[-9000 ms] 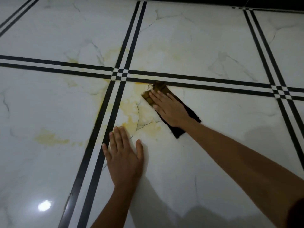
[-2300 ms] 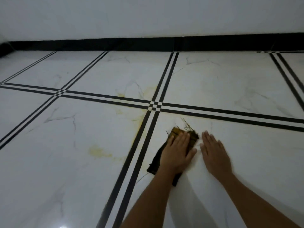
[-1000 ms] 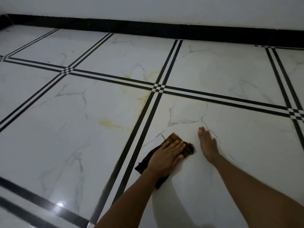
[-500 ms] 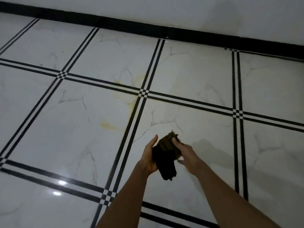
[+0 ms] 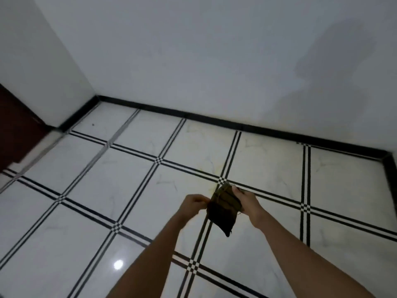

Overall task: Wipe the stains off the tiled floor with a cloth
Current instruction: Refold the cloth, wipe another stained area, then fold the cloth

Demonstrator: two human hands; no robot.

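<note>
I hold a dark brown cloth (image 5: 223, 209), stained yellowish on its upper part, in the air above the floor. My left hand (image 5: 193, 204) pinches its left edge with curled fingers. My right hand (image 5: 247, 202) grips its right side, fingers behind the fabric. The cloth's lower corner hangs down. Below and behind it lies the white marble-look tiled floor (image 5: 120, 190) with black double stripes. A faint yellow stain (image 5: 211, 176) shows near the stripe crossing just above the cloth.
A white wall (image 5: 204, 50) with a black skirting (image 5: 257, 129) runs along the back and down the right side. A dark reddish door (image 5: 15, 130) stands at the far left. A lamp's glare (image 5: 118, 264) shines on the near tile.
The cloth has come off the floor and both hands now hold it up, spread apart. My view has risen and pulled back, so the wall and room corner show.
</note>
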